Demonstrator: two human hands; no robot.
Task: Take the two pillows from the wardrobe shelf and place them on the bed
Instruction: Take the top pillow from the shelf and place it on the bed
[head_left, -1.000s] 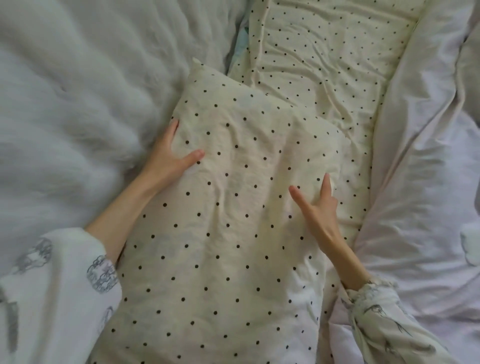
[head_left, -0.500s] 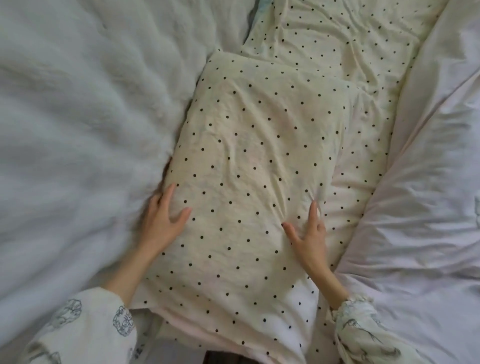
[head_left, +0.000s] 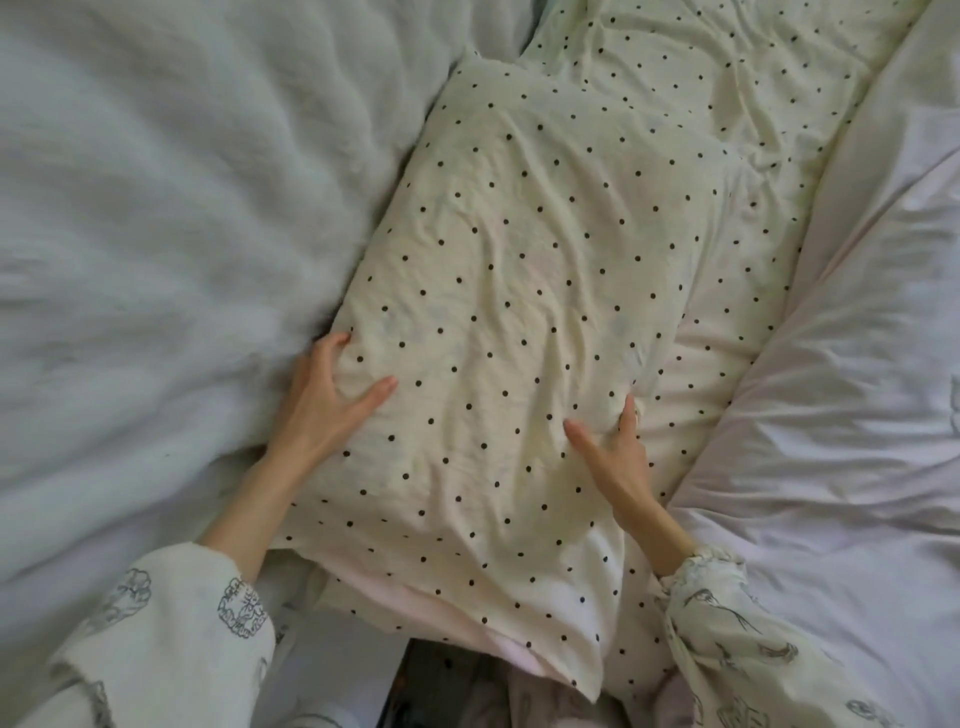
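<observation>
A cream pillow (head_left: 519, 312) with black dots lies lengthwise on the bed, and its near end hangs over the bed's edge. My left hand (head_left: 327, 400) grips the pillow's left side, fingers curled round the edge and thumb on top. On the right side my right hand (head_left: 615, 457) holds it with the thumb on top and the fingers tucked along the edge. Beyond it lies dotted fabric (head_left: 727, 78) of the same pattern; I cannot tell whether it is a second pillow or a sheet.
A fluffy white blanket (head_left: 156, 234) is bunched along the pillow's left side. A pale pink duvet (head_left: 857, 389) is heaped on the right. Dark floor (head_left: 431, 686) shows at the bottom below the bed's edge.
The pillow has slid farther onto the bed, away from me. Both hands now sit nearer its close end, and my left fingers have curled round the edge.
</observation>
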